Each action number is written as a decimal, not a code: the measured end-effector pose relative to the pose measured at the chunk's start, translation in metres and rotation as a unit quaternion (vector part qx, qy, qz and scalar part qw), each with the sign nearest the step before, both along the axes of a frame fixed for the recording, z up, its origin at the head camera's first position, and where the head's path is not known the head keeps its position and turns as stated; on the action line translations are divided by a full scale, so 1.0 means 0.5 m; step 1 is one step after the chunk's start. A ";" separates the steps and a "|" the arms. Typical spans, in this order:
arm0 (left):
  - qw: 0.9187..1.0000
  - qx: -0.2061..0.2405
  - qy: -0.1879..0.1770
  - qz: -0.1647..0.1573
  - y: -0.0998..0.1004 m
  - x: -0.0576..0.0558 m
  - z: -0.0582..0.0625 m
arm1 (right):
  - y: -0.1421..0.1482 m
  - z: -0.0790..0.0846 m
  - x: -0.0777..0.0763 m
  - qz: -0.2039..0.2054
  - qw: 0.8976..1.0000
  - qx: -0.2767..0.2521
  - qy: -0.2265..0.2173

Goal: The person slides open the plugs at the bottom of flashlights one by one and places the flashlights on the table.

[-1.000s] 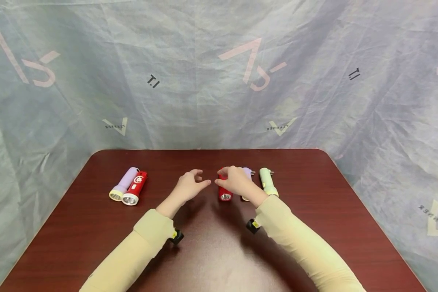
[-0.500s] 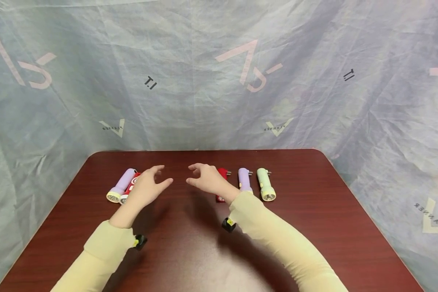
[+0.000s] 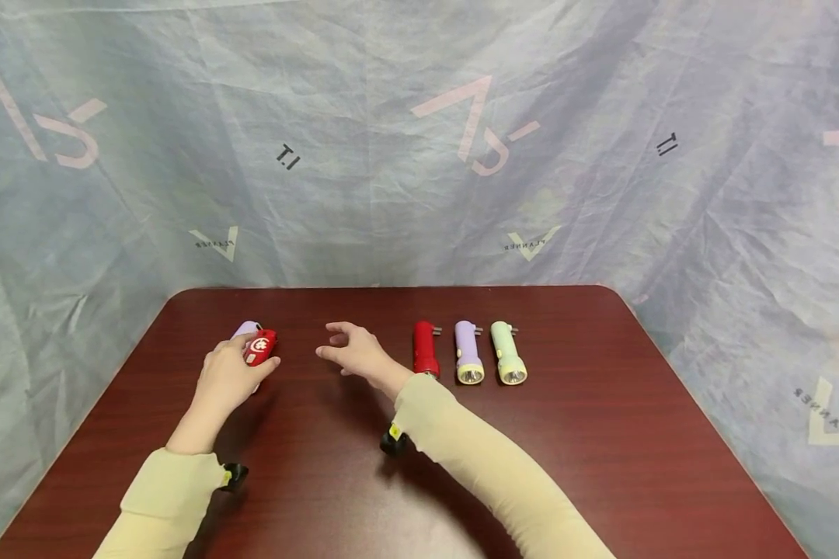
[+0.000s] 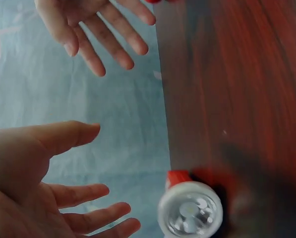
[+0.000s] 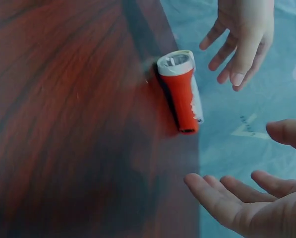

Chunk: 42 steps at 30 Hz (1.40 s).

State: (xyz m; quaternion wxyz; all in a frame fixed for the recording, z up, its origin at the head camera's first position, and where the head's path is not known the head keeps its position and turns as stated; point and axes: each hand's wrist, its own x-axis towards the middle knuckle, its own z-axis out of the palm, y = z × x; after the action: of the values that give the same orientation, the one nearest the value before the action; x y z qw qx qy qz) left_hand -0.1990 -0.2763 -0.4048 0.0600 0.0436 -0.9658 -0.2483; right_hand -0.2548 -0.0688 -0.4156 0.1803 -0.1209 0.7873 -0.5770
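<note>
My left hand hovers over the red flashlight with the white rim, thumb and fingers spread to either side of its body. In the left wrist view, that flashlight's lens lies below the spread fingers, with a gap between. A purple flashlight lies against its left side, mostly hidden by the hand. My right hand is over the table's middle, fingers loosely bent and holding nothing. The right wrist view has the red flashlight beyond the right hand, apart from it.
Right of the middle, three flashlights lie in a row: red, purple and pale green, lens ends toward me and plug prongs showing. The dark red wooden table backs onto a grey printed cloth.
Both hands have swung left from the middle of the table. The left hand has come over the red flashlight; the right hand has moved off the row, uncovering it. The flashlights have stayed in place.
</note>
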 end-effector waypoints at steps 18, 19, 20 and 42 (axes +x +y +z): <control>0.998 -0.027 -0.057 0.024 -0.018 -0.026 -0.026 | -0.079 -0.078 0.005 -0.027 0.952 -0.200 -0.230; 0.997 -0.032 -0.061 0.025 -0.018 -0.030 -0.026 | -0.082 -0.080 0.005 -0.031 0.949 -0.205 -0.236; 0.997 -0.034 -0.067 0.026 -0.018 -0.034 -0.025 | -0.085 -0.081 0.005 -0.035 0.945 -0.214 -0.244; 0.987 -0.060 -0.149 0.021 -0.030 -0.102 -0.035 | -0.125 -0.106 0.025 -0.064 0.901 -0.312 -0.294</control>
State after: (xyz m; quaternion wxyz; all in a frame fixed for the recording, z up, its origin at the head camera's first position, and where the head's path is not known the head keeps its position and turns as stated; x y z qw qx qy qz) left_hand -0.2500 -0.2914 -0.4224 -0.0770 0.0969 -0.9759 -0.1797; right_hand -0.2422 -0.1313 -0.4686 0.3195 0.0551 0.4845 -0.8125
